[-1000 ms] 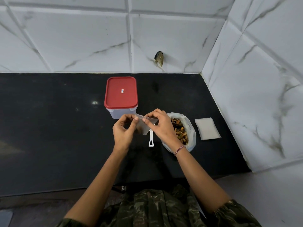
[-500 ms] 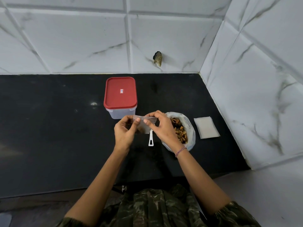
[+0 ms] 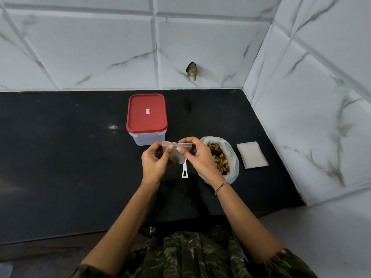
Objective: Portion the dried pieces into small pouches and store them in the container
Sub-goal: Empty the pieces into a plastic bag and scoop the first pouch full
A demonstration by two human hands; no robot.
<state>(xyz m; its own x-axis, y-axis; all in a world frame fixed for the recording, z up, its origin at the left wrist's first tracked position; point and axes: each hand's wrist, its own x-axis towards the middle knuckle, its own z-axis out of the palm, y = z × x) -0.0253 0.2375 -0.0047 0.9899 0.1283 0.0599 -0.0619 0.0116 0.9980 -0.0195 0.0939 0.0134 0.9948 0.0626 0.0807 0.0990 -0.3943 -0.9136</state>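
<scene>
Left hand (image 3: 155, 161) and right hand (image 3: 197, 155) both pinch the small clear pouch (image 3: 177, 149) along its top edge.

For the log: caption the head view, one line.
Left hand and right hand pinch a small clear pouch of dried pieces by its top strip, in front of the closed red-lidded container.
</scene>
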